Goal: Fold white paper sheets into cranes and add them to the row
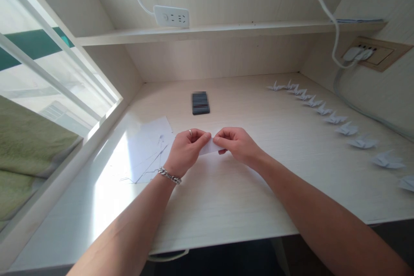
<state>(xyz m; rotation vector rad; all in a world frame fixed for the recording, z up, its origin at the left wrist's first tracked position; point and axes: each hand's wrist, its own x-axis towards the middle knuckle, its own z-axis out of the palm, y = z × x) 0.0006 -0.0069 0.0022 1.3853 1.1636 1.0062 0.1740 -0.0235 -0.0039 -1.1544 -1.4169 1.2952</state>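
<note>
Between my two hands is a small piece of white paper, held just above the desk. My left hand, with a ring and a chain bracelet, pinches its left side between thumb and fingers. On the other side, the thumb and fingertips of my right hand close on the paper's upper right edge. The two thumbs almost meet at the top. My fingers cover part of the paper, so its full folded shape is hidden. Left of my hands lies a sheet of white paper with thin drawn lines, partly in bright sunlight.
Several folded white paper cranes stand in a row along the desk's right side. A dark, blurred flat object lies beyond my hands. A power strip is on the shelf. A white cable hangs at right by a wall socket.
</note>
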